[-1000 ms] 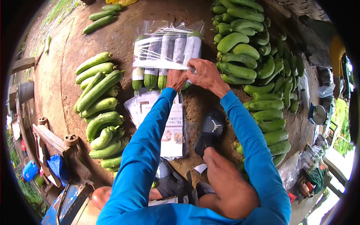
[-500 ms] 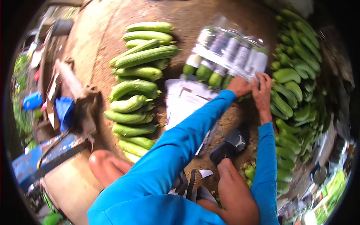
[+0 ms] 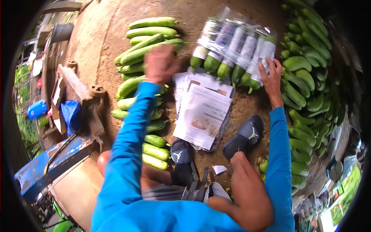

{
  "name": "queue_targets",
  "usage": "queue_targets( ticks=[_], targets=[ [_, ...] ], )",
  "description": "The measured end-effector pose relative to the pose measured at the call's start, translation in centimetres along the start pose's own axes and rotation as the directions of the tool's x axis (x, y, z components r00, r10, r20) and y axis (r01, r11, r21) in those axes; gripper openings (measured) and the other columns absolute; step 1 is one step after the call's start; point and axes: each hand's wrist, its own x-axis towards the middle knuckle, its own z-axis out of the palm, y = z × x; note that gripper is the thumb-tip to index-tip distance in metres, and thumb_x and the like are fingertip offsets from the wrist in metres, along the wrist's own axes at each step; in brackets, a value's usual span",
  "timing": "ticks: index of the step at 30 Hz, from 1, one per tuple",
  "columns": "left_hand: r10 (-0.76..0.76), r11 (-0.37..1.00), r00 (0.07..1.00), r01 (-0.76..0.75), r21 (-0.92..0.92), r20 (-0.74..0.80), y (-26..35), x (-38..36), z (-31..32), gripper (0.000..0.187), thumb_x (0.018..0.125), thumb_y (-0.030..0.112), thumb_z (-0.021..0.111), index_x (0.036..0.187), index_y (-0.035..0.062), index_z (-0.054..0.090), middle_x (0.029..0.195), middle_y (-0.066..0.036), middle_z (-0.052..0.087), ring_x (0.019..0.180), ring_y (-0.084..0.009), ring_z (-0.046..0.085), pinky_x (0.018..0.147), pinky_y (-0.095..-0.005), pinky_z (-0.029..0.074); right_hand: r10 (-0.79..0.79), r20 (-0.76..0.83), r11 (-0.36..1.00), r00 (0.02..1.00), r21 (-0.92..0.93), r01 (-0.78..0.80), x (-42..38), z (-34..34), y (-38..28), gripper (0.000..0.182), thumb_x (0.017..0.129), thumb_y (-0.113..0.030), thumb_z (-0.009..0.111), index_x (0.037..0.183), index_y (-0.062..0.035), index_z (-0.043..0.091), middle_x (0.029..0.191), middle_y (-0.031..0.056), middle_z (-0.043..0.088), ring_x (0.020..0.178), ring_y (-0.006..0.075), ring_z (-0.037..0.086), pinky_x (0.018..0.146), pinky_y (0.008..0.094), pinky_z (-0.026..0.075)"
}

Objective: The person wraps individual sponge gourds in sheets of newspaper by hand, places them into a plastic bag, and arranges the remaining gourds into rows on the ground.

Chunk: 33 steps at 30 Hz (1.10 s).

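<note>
In the head view, we find the left hand (image 3: 159, 63) at the upper centre-left of the frame, over the pile of cucumbers (image 3: 131, 86). It is much nearer to that pile than the right hand (image 3: 272, 75), which is well apart at the upper right. The long cucumber (image 3: 133, 57) lies partly under the left hand, its long axis crossing the frame on a slant with the right end higher.

The left fingers are blurred; we cannot tell how far open they are, nor whether they touch or hold anything.

We see the right fingers parted, the thumb apart from the forefinger, their tips against the lower right side of the clear bag (image 3: 237, 42). Whether they pinch the plastic we cannot tell.

In the bag, paper-wrapped cucumbers (image 3: 249, 48) lie side by side, slanting from upper right to lower left, their green lower ends bare. Just below them, at the centre, we see loose sheets of newspaper (image 3: 203, 116); another heap of cucumbers (image 3: 305, 77) fills the right.
</note>
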Motion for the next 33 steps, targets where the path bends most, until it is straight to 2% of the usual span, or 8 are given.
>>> queue_targets(
  ticks=[5, 8, 15, 19, 23, 25, 29, 33],
  targets=[
    [-0.081, 0.963, 0.978, 0.027, 0.267, 0.194, -13.0, -3.8, -0.8, 0.077, 0.074, 0.037, 0.075, 0.145, 0.0277, 0.046, 0.134, -0.010, 0.052, 0.122, -0.0360, 0.051, 0.097, -0.0564, 0.042, -0.023, -0.117, 0.998, 0.993, 0.047, 0.028, -3.8, -1.7, -5.7, 0.046, 0.092, -0.033, 0.072, 0.126, -0.0032, 0.063, 0.136, 0.0232, 0.047, 0.124, 0.0390, 0.050, 0.106, 0.0460, 0.042],
    [-0.184, 0.937, 0.943, 0.082, 0.341, 0.278, -14.0, -2.9, -0.6, 0.078, 0.077, 0.048, 0.072, 0.147, 0.0264, 0.043, 0.143, -0.011, 0.049, 0.129, -0.0399, 0.048, 0.100, -0.0604, 0.040, -0.261, 0.166, 0.964, 0.951, 0.085, 0.250, -8.8, -0.4, -10.2, 0.036, 0.083, -0.020, 0.075, 0.114, -0.0040, 0.066, 0.114, 0.0167, 0.061, 0.114, 0.0360, 0.055, 0.100, 0.0457, 0.046],
    [-0.087, 0.935, 0.979, 0.016, 0.355, 0.185, -17.0, -1.6, 3.0, 0.086, 0.083, 0.070, 0.063, 0.137, 0.0054, 0.044, 0.129, -0.021, 0.058, 0.122, -0.0417, 0.056, 0.099, -0.0583, 0.044, -0.639, 0.716, 0.655, 0.281, 0.315, 0.687, -21.8, 7.8, -11.6, 0.092, 0.072, -0.057, 0.075, 0.140, -0.0002, 0.049, 0.150, 0.0152, 0.042, 0.139, 0.0369, 0.038, 0.110, 0.0427, 0.041],
    [-0.162, 0.963, 0.856, 0.028, 0.270, 0.491, -14.1, -0.8, -1.3, 0.084, 0.082, 0.073, 0.063, 0.129, 0.0050, 0.049, 0.118, -0.022, 0.063, 0.111, -0.0402, 0.062, 0.091, -0.0522, 0.048, -0.599, 0.751, 0.675, 0.278, 0.287, 0.679, -20.9, 8.6, -9.6, 0.111, 0.067, -0.057, 0.078, 0.153, -0.0026, 0.034, 0.159, 0.0148, 0.033, 0.148, 0.0340, 0.030, 0.118, 0.0417, 0.031],
    [-0.065, 0.997, 0.925, 0.048, 0.057, 0.375, -10.6, -3.5, -3.9, 0.071, 0.080, 0.075, 0.066, 0.075, 0.0069, 0.046, 0.073, -0.013, 0.049, 0.072, -0.0333, 0.054, 0.066, -0.0470, 0.043, -0.619, 0.755, 0.624, 0.217, 0.304, 0.720, -19.7, 7.7, -7.6, 0.110, 0.069, -0.052, 0.078, 0.157, -0.0063, 0.031, 0.161, 0.0143, 0.033, 0.152, 0.0328, 0.026, 0.120, 0.0421, 0.030],
    [-0.078, 0.996, 0.915, 0.057, 0.065, 0.397, -9.2, -6.0, -4.9, 0.063, 0.080, 0.066, 0.073, 0.080, 0.0057, 0.057, 0.075, -0.011, 0.058, 0.072, -0.0268, 0.061, 0.066, -0.0428, 0.048, -0.579, 0.785, 0.698, 0.221, 0.337, 0.632, -18.9, 6.5, -8.2, 0.105, 0.071, -0.051, 0.077, 0.155, -0.0060, 0.034, 0.160, 0.0163, 0.032, 0.151, 0.0351, 0.026, 0.120, 0.0442, 0.029],
    [-0.299, 0.568, 0.691, 0.683, -0.459, 0.659, -0.8, -13.7, -5.6, 0.052, 0.079, 0.040, 0.083, 0.108, -0.0004, 0.070, 0.098, -0.012, 0.074, 0.078, -0.0157, 0.068, 0.073, -0.0314, 0.055, -0.553, 0.765, 0.732, 0.331, 0.256, 0.631, -21.1, 7.3, -9.5, 0.094, 0.072, -0.053, 0.077, 0.146, -0.0034, 0.046, 0.156, 0.0172, 0.037, 0.147, 0.0369, 0.033, 0.119, 0.0503, 0.029],
    [-0.164, 0.639, 0.739, 0.584, -0.500, 0.653, 3.5, -18.6, -2.6, 0.056, 0.075, 0.043, 0.080, 0.105, -0.0021, 0.068, 0.091, -0.017, 0.071, 0.082, -0.0259, 0.070, 0.076, -0.0392, 0.055, -0.612, 0.750, 0.539, 0.251, 0.162, 0.827, -22.2, 8.9, -9.2, 0.083, 0.074, -0.052, 0.076, 0.140, -0.0084, 0.051, 0.149, 0.0180, 0.043, 0.146, 0.0356, 0.034, 0.117, 0.0603, 0.029]
  ],
)
